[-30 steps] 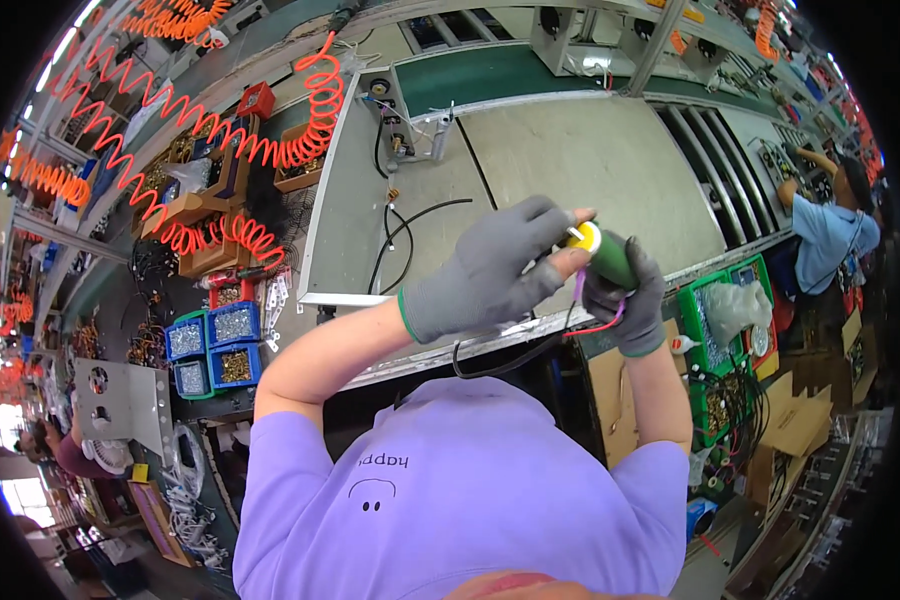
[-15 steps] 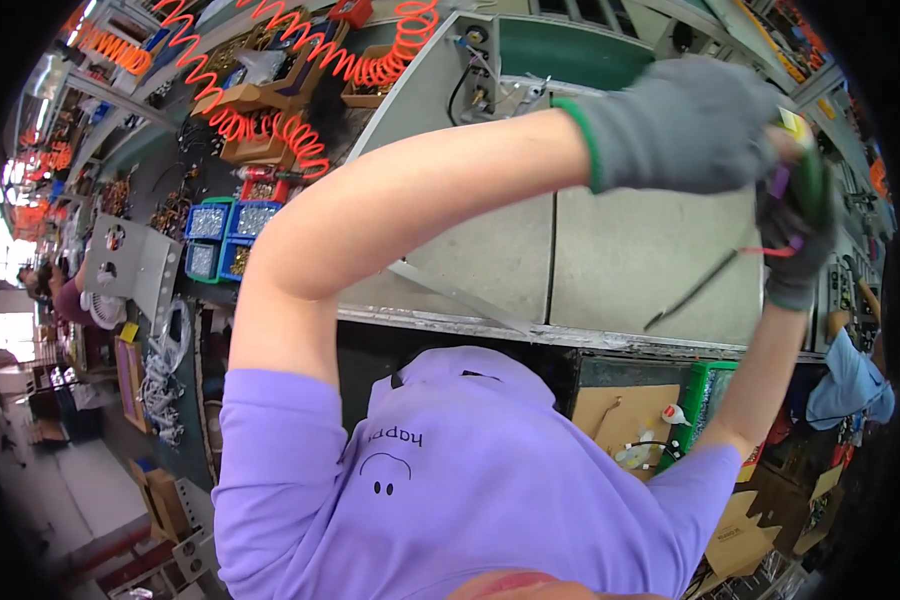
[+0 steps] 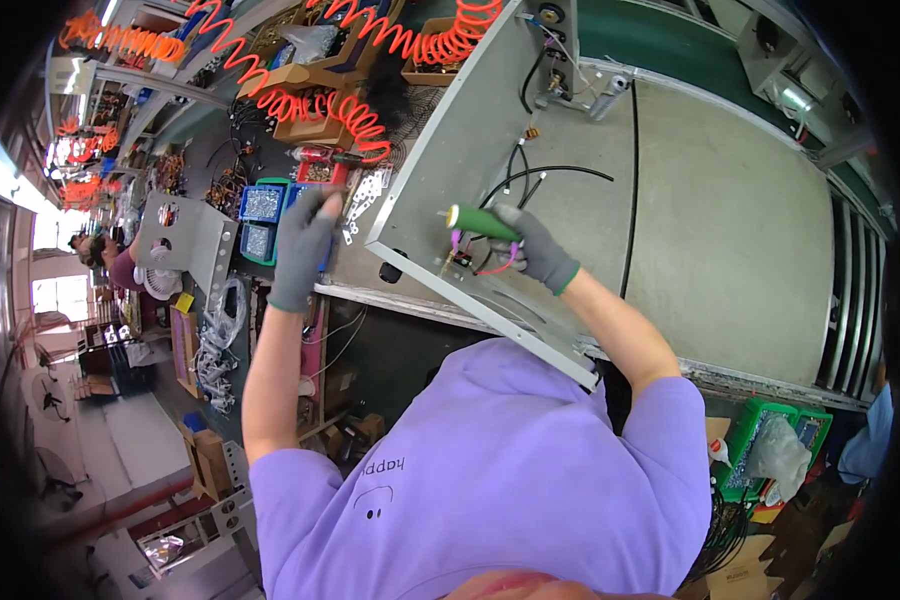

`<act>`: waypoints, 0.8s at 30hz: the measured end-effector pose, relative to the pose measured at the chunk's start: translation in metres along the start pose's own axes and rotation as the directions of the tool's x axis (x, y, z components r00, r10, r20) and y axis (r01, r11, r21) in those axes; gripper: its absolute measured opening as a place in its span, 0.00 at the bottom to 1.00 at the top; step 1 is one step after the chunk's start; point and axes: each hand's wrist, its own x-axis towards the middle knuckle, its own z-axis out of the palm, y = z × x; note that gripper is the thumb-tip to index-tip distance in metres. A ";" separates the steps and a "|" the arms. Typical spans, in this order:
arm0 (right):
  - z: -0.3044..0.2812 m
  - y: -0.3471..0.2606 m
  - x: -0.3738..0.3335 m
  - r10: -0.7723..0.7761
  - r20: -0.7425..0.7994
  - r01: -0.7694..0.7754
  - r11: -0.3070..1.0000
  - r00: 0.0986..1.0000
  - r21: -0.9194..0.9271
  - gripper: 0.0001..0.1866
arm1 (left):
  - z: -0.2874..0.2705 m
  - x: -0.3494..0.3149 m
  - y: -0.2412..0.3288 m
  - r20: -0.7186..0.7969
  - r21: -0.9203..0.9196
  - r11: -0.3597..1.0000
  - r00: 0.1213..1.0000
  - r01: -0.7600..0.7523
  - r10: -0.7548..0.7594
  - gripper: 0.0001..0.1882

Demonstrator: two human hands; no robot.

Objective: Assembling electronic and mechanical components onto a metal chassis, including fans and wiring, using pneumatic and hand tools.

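My right hand (image 3: 538,250), in a grey glove, is closed around a green cylinder (image 3: 482,222) with a pale yellow end, purple-sleeved terminals and a red wire. It holds the cylinder over a grey sheet-metal casing (image 3: 425,215), near the casing's near wall. Black cables (image 3: 570,170) and small fittings lie inside the casing. My left hand (image 3: 305,245), gloved with a bare thumb tip, is over blue bins (image 3: 262,203) of small metal parts, left of the casing. Its fingers are partly hidden and smeared, so any hold cannot be made out.
Coiled orange air hoses (image 3: 340,115) hang at the upper left, near cardboard boxes (image 3: 315,130). White perforated strips (image 3: 368,195) lie beside the casing. A bent metal panel (image 3: 185,240) stands at the left. Green crates (image 3: 760,440) sit below the bench at the right.
Both hands have come from the far right of the bench to the left. The right hand brought the green cylinder over the casing. The left hand has moved to the blue bins.
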 end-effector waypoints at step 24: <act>0.000 0.008 0.032 -0.100 0.090 0.132 0.825 0.991 -0.549 0.22 | 0.066 -0.005 -0.116 0.077 -0.456 0.873 0.985 0.172 -0.154 0.21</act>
